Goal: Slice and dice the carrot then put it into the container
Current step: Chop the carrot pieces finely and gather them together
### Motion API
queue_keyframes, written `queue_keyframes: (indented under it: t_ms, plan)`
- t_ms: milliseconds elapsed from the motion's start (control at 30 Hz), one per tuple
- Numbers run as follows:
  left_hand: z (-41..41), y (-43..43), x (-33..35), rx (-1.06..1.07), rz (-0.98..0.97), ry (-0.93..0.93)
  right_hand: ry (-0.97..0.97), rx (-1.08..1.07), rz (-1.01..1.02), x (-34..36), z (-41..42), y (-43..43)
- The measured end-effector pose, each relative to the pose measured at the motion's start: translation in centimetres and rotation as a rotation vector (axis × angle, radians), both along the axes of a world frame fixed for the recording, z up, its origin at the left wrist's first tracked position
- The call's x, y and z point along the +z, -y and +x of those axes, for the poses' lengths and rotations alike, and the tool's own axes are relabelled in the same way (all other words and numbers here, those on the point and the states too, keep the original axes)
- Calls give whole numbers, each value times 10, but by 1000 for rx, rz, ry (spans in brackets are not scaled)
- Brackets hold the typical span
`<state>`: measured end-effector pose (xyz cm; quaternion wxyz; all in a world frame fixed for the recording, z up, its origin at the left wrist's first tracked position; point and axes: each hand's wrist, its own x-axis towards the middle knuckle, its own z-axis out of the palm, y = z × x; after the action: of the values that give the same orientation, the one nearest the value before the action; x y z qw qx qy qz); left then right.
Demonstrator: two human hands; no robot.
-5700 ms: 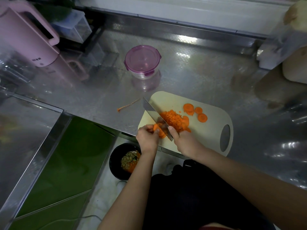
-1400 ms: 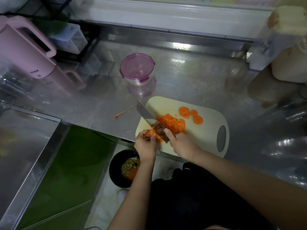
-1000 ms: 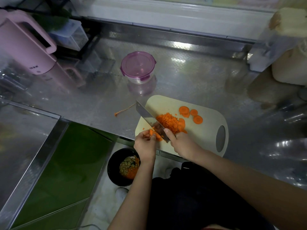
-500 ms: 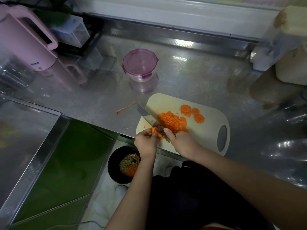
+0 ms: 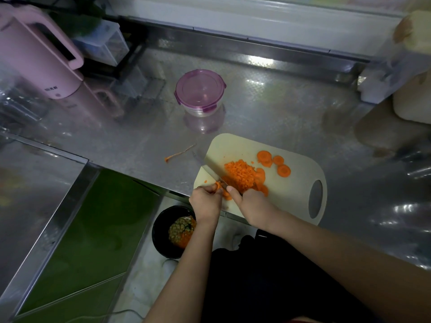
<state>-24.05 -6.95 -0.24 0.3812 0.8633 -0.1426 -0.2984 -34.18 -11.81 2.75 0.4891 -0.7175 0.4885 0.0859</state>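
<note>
Embossed steel tabletop [image 5: 291, 108], shiny, dim light. A cream plastic cutting board [image 5: 296, 194] overhangs its near edge.

Progress looks like mid-dicing:
- A heap of diced carrot [image 5: 240, 174], small orange cubes, sits mid-board.
- 3 flat round slices [image 5: 284, 170] lie just right of it, uncut.
- The left hand [image 5: 206, 202] pinches a small carrot piece [image 5: 219, 185] at the board's near-left corner.
- The right hand [image 5: 253, 202] grips the knife [image 5: 211, 170], its broad steel blade pointing far-left beside that piece.
- The container [image 5: 200, 92], round and clear with its purple clip lid on, stands beyond the board.

Left to do: finish dicing, open the lid, transfer.

Orange carrot [image 5: 240, 174], cream board [image 5: 300, 194], purple-lidded container [image 5: 200, 90].
</note>
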Motion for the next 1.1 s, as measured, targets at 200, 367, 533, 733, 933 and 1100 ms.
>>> queue_keyframes:
  t_ms: [200, 367, 533, 733, 933, 1100]
  plan:
    - [3, 0, -4, -45, 8, 13, -23, -44, -26, -7, 7, 4]
    - [3, 0, -1, -17, 14, 3, -54, 0, -121, -11, 12, 0]
    - [4, 0, -3, -47, 17, -7, -47, -6, -115, -10, 11, 5]
    - [4, -2, -3, -38, 3, -26, -30, 47, -5, 4, 6, 35]
    - [2, -2, -3, 19, -18, -46, 24, 64, -55, 3, 3, 34]
    - [-1, -6, -4, 71, -82, -82, 68, -1, -63, -4, -4, 21]
